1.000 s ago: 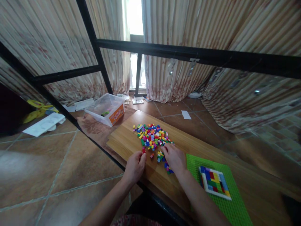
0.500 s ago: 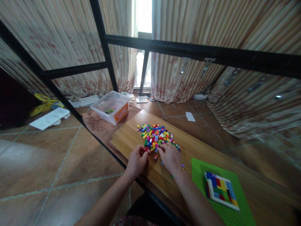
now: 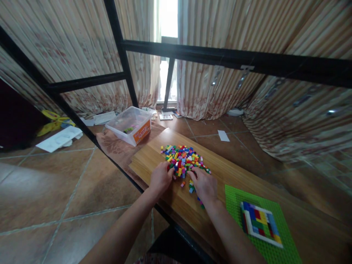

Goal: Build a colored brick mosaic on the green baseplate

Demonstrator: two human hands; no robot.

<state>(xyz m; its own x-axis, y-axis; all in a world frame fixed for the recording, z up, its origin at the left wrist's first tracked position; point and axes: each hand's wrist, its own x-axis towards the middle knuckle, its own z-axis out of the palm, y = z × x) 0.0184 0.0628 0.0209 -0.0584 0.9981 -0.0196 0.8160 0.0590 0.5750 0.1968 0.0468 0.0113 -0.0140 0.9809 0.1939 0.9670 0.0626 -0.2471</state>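
A heap of small colourful building bricks [image 3: 183, 158] lies on the wooden board. At its near left edge is my left hand [image 3: 161, 178], its fingers curled in against the bricks; what they pinch is hidden. My right hand [image 3: 204, 183] rests over the heap's near right side, palm down, with thumb and forefinger slightly apart at the bricks. Between the hands lies a loose orange brick [image 3: 183, 184], and a few more bricks [image 3: 191, 187] lie beside the right hand. A green baseplate [image 3: 233, 198] to the right carries a flat, white-edged square of multicoloured bricks [image 3: 261, 223].
Beyond the board's far left end stands a clear plastic box [image 3: 118, 126] with an orange label and some green pieces inside. Black metal bars [image 3: 209, 53] cross in front of the curtains. On the tiled floor are a white paper [image 3: 223, 135] and a white panel [image 3: 59, 139].
My left hand has shifted slightly up, further into the heap's edge. The right hand has moved a little to the right, uncovering bricks beside it.
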